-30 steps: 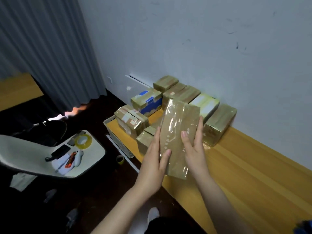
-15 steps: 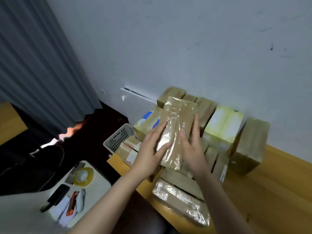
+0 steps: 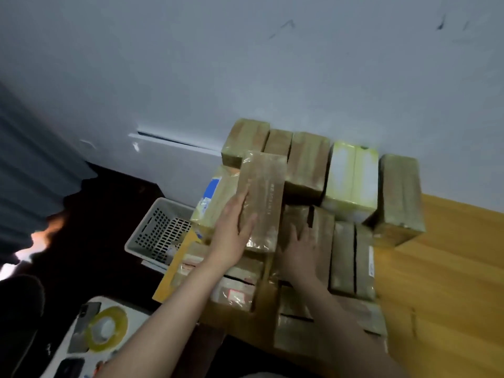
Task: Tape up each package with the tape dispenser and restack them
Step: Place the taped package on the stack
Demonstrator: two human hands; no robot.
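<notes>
Left arm is extending from 7 toward 1 o'clock | left hand (image 3: pixel 231 233) is gripping a package (image 3: pixel 264 186), thumb across its face | right arm is extending from 5 o'clock | right hand (image 3: pixel 300 248) is lying palm-down, fingers spread toward 12 o'clock.

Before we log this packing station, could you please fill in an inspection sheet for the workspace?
Surface: wooden table, loaded at its left end.
Job's things: taped packages stacked against the wall; one long package in hand above them; tape roll off the table, lower left.
Clutter: white basket beside the table; phone by the tape roll.
Grippers: left hand grips the long package; right hand rests flat on the packages.
Cables: nothing seen.
Surroundings: white wall, grey curtain.
</notes>
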